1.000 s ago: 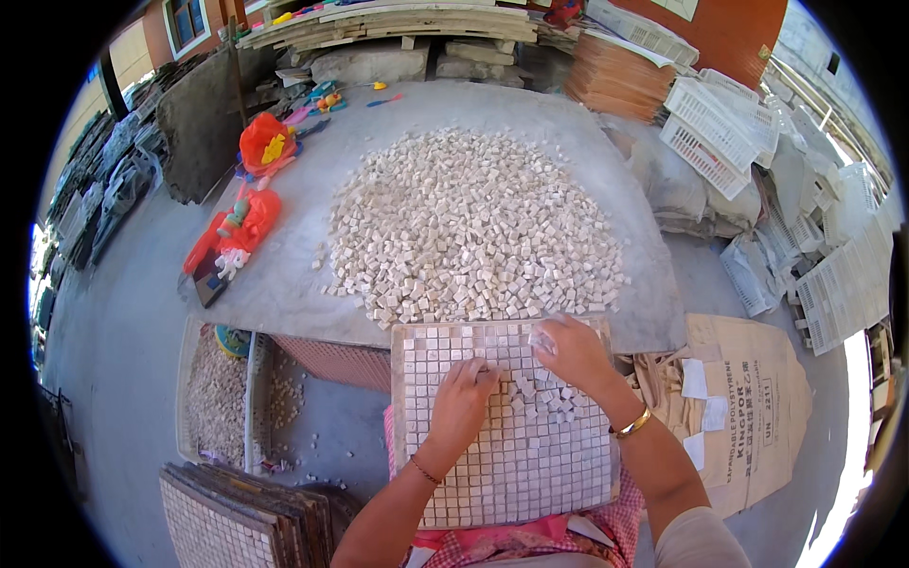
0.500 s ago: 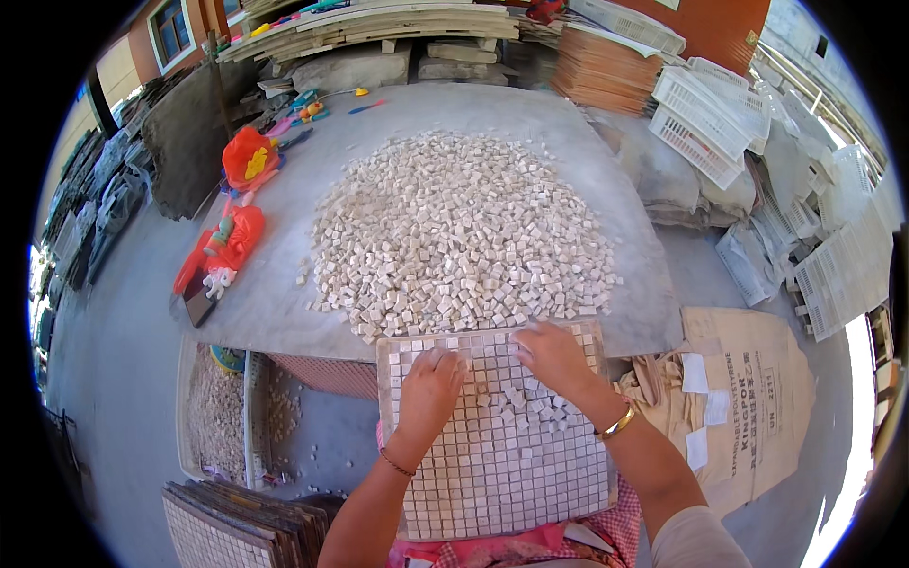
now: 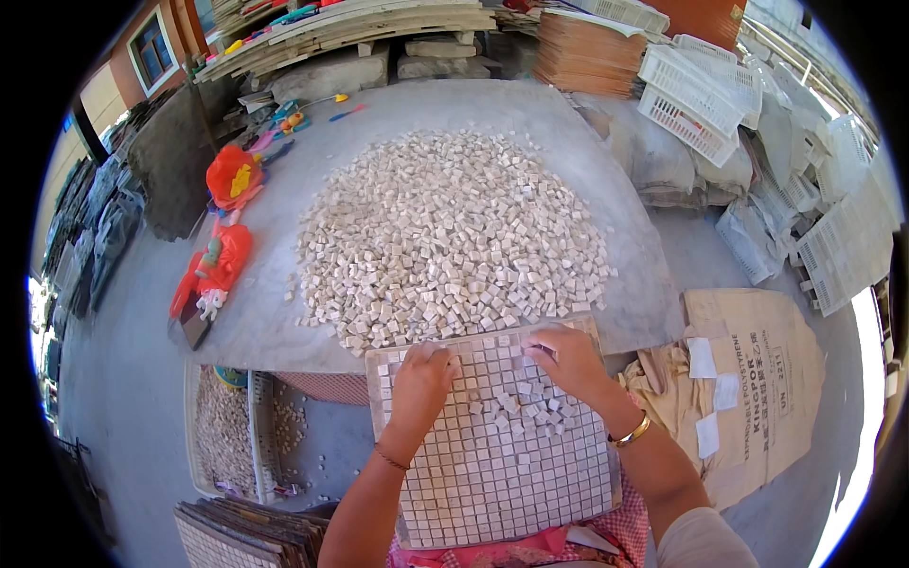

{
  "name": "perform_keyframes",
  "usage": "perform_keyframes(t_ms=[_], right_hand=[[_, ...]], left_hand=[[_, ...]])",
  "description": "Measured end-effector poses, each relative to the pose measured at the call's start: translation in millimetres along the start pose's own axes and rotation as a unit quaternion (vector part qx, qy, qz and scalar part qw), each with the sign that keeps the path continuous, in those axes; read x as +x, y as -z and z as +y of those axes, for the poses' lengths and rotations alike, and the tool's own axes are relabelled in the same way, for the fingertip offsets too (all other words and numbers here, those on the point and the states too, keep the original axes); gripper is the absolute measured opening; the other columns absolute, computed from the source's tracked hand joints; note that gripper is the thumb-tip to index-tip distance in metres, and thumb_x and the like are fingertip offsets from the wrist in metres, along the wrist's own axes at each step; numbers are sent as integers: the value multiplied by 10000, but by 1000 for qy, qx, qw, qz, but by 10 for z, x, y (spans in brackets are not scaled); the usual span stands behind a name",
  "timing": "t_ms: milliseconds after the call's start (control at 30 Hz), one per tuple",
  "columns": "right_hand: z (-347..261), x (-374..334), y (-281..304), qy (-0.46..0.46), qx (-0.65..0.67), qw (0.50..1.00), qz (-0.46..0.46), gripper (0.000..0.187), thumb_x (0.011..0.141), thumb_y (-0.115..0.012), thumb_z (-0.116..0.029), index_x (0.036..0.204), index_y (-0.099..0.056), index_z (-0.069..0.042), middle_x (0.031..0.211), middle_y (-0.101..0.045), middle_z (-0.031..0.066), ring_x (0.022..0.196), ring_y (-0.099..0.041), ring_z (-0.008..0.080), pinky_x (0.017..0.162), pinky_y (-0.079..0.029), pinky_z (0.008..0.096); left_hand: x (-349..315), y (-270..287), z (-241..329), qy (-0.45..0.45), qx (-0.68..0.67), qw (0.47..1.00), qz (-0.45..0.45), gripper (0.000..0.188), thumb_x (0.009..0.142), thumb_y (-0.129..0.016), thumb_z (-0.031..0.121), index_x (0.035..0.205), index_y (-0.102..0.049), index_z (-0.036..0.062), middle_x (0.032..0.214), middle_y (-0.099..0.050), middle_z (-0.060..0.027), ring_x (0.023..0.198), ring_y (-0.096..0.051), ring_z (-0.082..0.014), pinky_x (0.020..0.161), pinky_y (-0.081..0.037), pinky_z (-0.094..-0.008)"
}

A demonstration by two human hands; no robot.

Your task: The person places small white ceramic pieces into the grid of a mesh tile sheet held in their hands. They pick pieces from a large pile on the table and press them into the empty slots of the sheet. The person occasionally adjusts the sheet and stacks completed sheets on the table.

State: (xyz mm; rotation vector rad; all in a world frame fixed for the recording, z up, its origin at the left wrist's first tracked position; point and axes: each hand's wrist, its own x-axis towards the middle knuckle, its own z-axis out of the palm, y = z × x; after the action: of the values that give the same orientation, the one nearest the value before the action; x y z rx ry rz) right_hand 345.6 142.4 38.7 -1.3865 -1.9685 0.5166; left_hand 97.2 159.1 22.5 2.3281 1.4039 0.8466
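A square grid tray [image 3: 502, 492] rests in front of me, tilted against the table's near edge. Most of its cells hold small pale stone tiles, with several cells bare near the top. Loose stone tiles [image 3: 532, 407] lie heaped on the tray's middle right. My left hand [image 3: 422, 381] is over the upper left of the grid, fingers curled together at the cells. Over the upper right is my right hand [image 3: 572, 363], thumb and fingers drawn into a pinch. What sits between either set of fingertips is too small to make out.
Beyond the tray, a large pile of stone tiles [image 3: 445, 237] covers the table [image 3: 634, 312]. Red toys [image 3: 222, 260] lie at its left. A crate of tiles [image 3: 256, 435] and stacked trays [image 3: 241, 540] are lower left. Sacking [image 3: 757, 379] and white crates [image 3: 696, 95] are right.
The view has shifted slightly. My right hand has turned a little, its fingers still near the tray's top edge. My left hand stays over the upper left cells.
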Motion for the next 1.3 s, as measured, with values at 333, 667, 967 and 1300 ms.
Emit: perform_keyframes(t_ms=[333,667,967,1300], right_hand=[[-409,-90,-496,104,-42,986,-127,75,786,-591,-116,812,-651,-80,794,-573,76,818,-602,267,720,-504,383],[-609,38,-524,162,-174,960,-149,78,744,-607,-105,707,-603,-37,738,-565,114,746,-599,285,646,-490,398],[-680,51,-457,93,-97,971,-198,132,805,-638,-192,841,-649,-65,781,-617,108,732,-614,273,646,-502,396],[-669,-48,-184,4,-7,990,-144,223,816,-684,-234,957,-668,-61,827,-670,89,682,-630,241,641,-505,336]], left_hand=[[15,-26,-40,0,-40,999,-15,135,777,-649,36,911,-638,17,865,-602,-142,852,-567,-358,741,-475,-435],[-470,158,86,104,-126,985,63,175,824,-600,11,991,-652,10,879,-645,-162,821,-602,-341,730,-485,-402],[-868,189,437,327,-608,723,2,282,984,-459,132,1184,-540,-49,1072,-617,-118,935,-611,-184,827,-512,-286],[-1416,1207,-788,332,-828,346,292,377,985,-433,98,1244,-376,-170,1202,-514,-264,1139,-534,-310,952,-501,-339]])
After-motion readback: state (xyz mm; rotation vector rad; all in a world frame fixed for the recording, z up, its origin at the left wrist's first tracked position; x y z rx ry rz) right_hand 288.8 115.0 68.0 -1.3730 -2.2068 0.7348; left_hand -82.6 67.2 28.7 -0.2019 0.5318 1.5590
